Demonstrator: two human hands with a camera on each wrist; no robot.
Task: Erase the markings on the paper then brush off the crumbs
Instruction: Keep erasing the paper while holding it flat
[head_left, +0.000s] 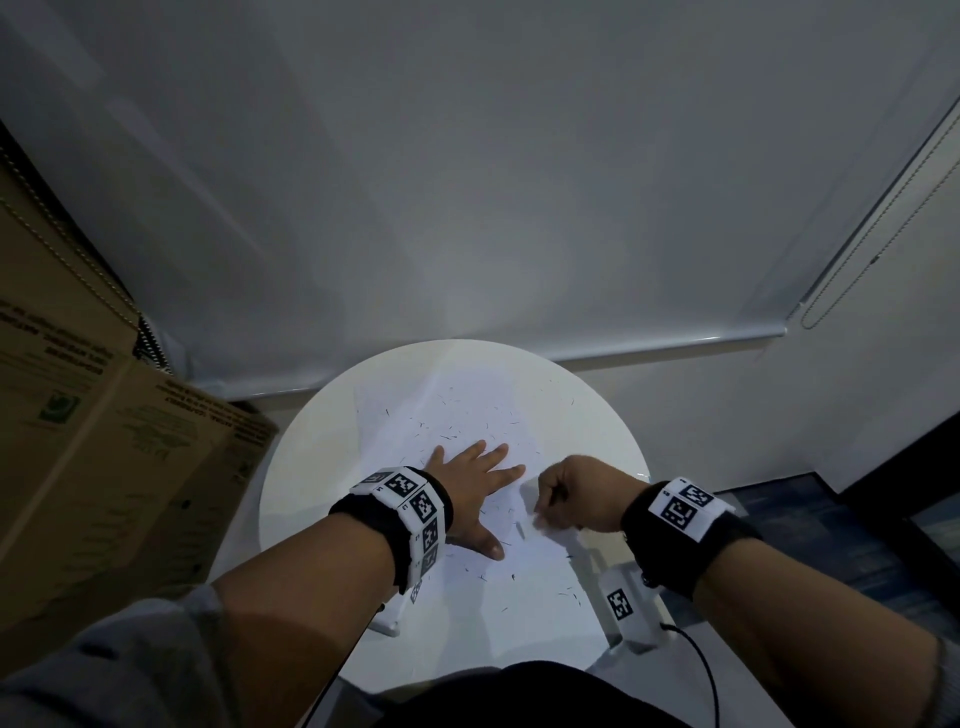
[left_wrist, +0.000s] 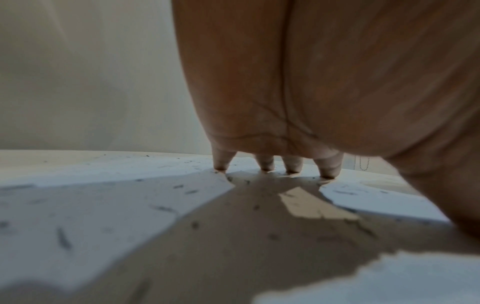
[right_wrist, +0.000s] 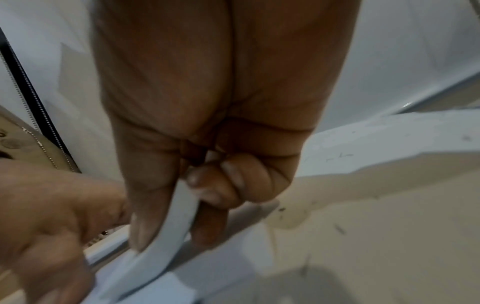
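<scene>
cardboard box (head_left: 93, 467) left of table (head_left: 291, 467), crumbs (head_left: 452, 431) around left hand (head_left: 470, 486)

The brown cardboard box (head_left: 104, 441) at the left carries upside-down print too small to read. The white wrist bands (head_left: 410, 499) bear black square code markers, without readable words.

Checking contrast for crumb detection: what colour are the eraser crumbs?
Dark grey to black crumbs on white paper; head view.

White paper (head_left: 467, 415) flecked with dark crumbs (head_left: 447, 436) on a white table (head_left: 311, 467); brown printed box (head_left: 104, 441).
</scene>
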